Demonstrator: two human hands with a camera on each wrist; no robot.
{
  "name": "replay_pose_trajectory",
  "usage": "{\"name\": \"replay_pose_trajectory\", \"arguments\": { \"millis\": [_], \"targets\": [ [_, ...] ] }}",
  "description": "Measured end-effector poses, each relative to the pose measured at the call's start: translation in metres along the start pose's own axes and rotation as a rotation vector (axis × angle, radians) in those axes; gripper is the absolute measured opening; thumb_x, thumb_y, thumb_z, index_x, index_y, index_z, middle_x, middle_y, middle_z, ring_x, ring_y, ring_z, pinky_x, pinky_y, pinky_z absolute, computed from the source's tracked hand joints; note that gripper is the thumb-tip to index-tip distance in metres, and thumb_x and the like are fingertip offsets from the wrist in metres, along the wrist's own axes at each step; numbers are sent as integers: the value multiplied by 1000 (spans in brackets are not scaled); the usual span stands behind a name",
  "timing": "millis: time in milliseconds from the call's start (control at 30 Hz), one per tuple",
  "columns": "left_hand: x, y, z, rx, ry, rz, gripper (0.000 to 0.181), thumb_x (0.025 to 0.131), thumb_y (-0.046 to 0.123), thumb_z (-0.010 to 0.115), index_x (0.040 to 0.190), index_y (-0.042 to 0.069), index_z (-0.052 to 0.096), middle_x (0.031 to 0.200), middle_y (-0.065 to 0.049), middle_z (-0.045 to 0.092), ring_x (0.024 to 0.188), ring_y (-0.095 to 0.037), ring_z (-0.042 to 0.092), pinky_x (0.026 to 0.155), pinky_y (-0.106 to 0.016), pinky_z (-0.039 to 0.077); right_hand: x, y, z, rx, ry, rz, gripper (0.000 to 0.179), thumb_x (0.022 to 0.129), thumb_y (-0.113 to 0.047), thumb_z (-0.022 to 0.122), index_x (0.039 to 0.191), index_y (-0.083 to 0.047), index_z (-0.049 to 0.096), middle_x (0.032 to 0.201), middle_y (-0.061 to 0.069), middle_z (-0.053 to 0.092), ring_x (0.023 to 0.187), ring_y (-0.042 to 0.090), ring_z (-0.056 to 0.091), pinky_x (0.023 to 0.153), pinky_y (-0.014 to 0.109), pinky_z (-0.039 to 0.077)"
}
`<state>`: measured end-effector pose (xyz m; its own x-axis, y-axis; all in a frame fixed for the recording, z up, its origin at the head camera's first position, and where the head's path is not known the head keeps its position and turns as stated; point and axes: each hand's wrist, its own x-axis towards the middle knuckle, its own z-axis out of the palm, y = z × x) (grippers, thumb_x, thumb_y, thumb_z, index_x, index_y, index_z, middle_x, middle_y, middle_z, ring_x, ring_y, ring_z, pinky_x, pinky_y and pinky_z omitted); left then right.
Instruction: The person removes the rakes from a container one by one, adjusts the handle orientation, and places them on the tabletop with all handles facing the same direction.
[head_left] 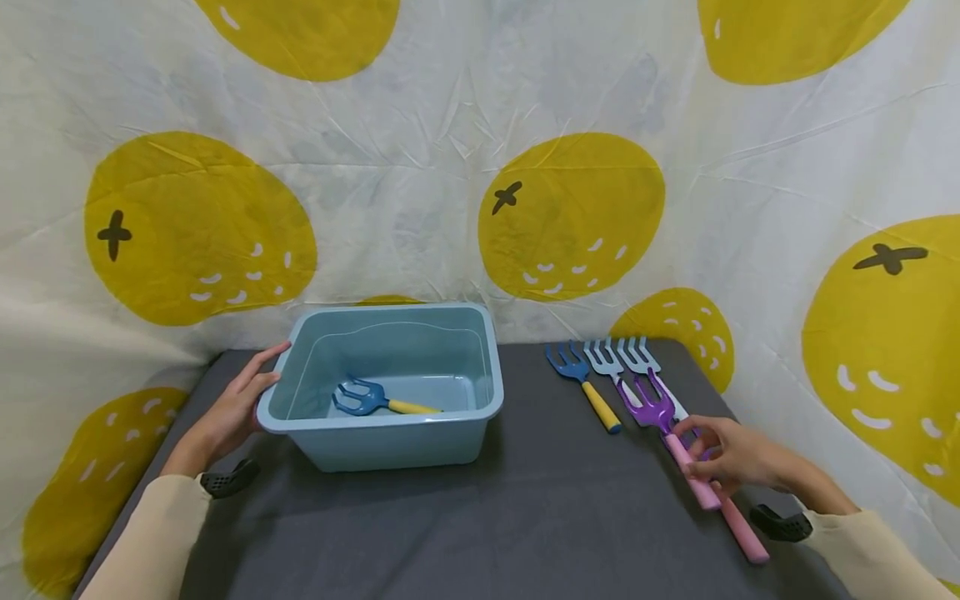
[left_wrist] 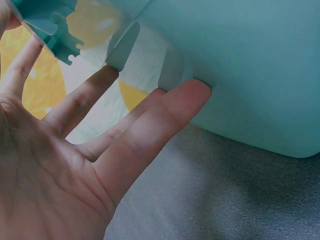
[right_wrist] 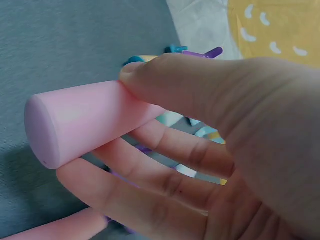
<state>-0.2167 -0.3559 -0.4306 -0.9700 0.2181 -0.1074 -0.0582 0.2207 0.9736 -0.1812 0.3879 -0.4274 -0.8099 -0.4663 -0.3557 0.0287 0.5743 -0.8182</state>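
My right hand (head_left: 738, 454) pinches the pink handle (right_wrist: 85, 115) of a purple garden hand fork (head_left: 654, 408), thumb on one side and fingers on the other. Its prongs point away, over another purple fork whose pink handle (head_left: 742, 527) lies on the table. At the left, my left hand (head_left: 232, 408) rests on the side of a light blue basin (head_left: 390, 442). In the left wrist view the fingers (left_wrist: 150, 120) are straight and spread, their tips against the basin's outer wall. Inside the basin lies a blue hand fork with a yellow handle (head_left: 412, 407).
Left of the held fork, another blue fork with a yellow handle (head_left: 600, 408) lies on the dark grey cloth (head_left: 480, 533). Two pale blue forks (head_left: 603, 360) with white handles lie near the back edge. A white curtain (head_left: 405, 217) with yellow fruit prints hangs behind.
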Motion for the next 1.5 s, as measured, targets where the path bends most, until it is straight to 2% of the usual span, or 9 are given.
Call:
{"name": "replay_pose_trajectory", "arguments": {
  "millis": [300, 600, 867, 967, 1200, 1400, 1500],
  "targets": [
    [0, 1, -3, 5, -2, 8, 57, 111, 43, 38, 164, 42, 15, 160, -18, 14, 111, -29, 58, 84, -48, 58, -9, 18, 15, 39, -18, 32, 53, 95, -11, 74, 137, 7, 47, 93, 16, 61, 62, 25, 62, 52, 36, 57],
    [0, 0, -4, 0, 2, 2, 58, 111, 44, 39, 164, 41, 15, 160, -18, 14, 111, -27, 58, 83, -45, 58, -13, 29, 25, 72, -58, 58, 52, 95, -10, 74, 135, 8, 46, 91, 15, 62, 62, 24, 65, 50, 32, 56],
    [0, 2, -3, -7, -2, 14, 58, 111, 43, 39, 164, 40, 15, 156, -15, 19, 106, -20, 60, 82, -41, 58, -19, 27, 32, 67, -78, 53, 48, 94, -8, 73, 131, 9, 47, 89, 15, 62, 63, 28, 67, 48, 29, 55],
    [0, 2, -2, -10, -4, 14, 57, 111, 43, 39, 164, 40, 15, 156, -16, 19, 106, -21, 61, 81, -41, 58, -20, 24, 35, 43, -70, 66, 48, 94, -7, 73, 132, 9, 47, 89, 15, 61, 62, 28, 66, 48, 32, 55],
    [0, 1, -2, -16, -11, 18, 57, 112, 42, 39, 164, 40, 16, 155, -16, 19, 106, -23, 62, 81, -42, 59, -24, 16, 42, -66, 5, 111, 48, 92, -6, 75, 132, 6, 50, 88, 12, 60, 68, 30, 65, 50, 44, 58],
    [0, -1, -2, -15, -13, 23, 57, 112, 42, 38, 164, 41, 16, 156, -16, 18, 108, -23, 61, 81, -43, 58, -26, 14, 46, -139, 19, 117, 50, 91, -5, 76, 132, 6, 51, 87, 11, 60, 69, 29, 65, 49, 44, 58],
    [0, -2, -1, -17, -18, 26, 56, 112, 41, 38, 163, 41, 16, 156, -16, 18, 108, -22, 61, 82, -44, 58, -27, 14, 46, -120, 17, 141, 51, 91, -6, 77, 133, 5, 51, 87, 11, 60, 70, 28, 64, 51, 44, 58]
  ]
}}
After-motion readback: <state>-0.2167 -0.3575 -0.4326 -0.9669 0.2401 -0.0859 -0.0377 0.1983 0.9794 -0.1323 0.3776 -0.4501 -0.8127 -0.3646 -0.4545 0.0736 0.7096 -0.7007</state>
